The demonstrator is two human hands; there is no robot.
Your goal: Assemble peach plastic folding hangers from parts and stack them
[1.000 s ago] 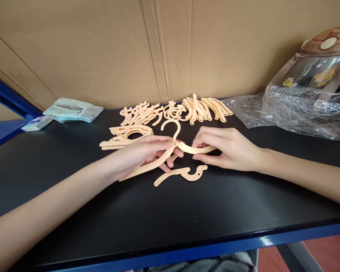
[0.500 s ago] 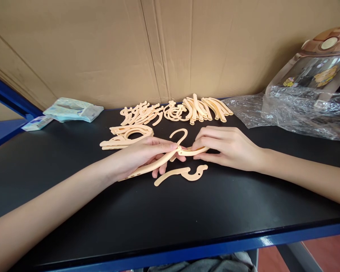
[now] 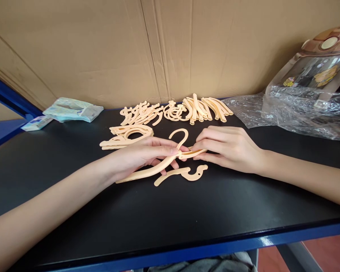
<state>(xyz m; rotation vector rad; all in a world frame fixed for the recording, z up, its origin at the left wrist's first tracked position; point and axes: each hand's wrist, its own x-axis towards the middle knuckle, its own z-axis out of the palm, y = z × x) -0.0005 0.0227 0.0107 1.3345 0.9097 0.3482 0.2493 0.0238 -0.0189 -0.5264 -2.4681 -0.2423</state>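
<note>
Partly assembled cream hanger [image 3: 170, 160], held just above the middle of the black worktop [image 3: 204, 219]. The left hand [image 3: 155, 151] pinches it between thumb and fingers close to the central joint; the right hand [image 3: 222, 148], fingers bent and thumb beneath, pinches the outer length of the right arm [image 3: 193, 154]. The hook [image 3: 184, 141] rises from the joint, and the left arm [image 3: 147, 173] slopes down toward the person under the left hand. Hook and both arms meet at one point — whether the joint is fully seated cannot be told at this scale.

Nearest the held piece, a loose duck-headed strip [image 3: 171, 173] lies flat on the worktop, apart from the hanger and, by appearance, not yet fitted to it. Beyond the left wrist rests a folded stack [image 3: 112, 144] of similar pieces, which look already joined.

Along the back lie the unassembled parts in three groups: duck-headed strips [image 3: 143, 113], loose hooks [image 3: 174, 113] and curved arms [image 3: 215, 108]. Judged from these piles, much of the work is left — the exact count is hidden by overlap. At far left sit a tissue pack [image 3: 70, 110] and a smaller packet [image 3: 36, 124]; at right, a bottle [image 3: 314, 68] stands behind crumpled clear plastic [image 3: 300, 121].
</note>
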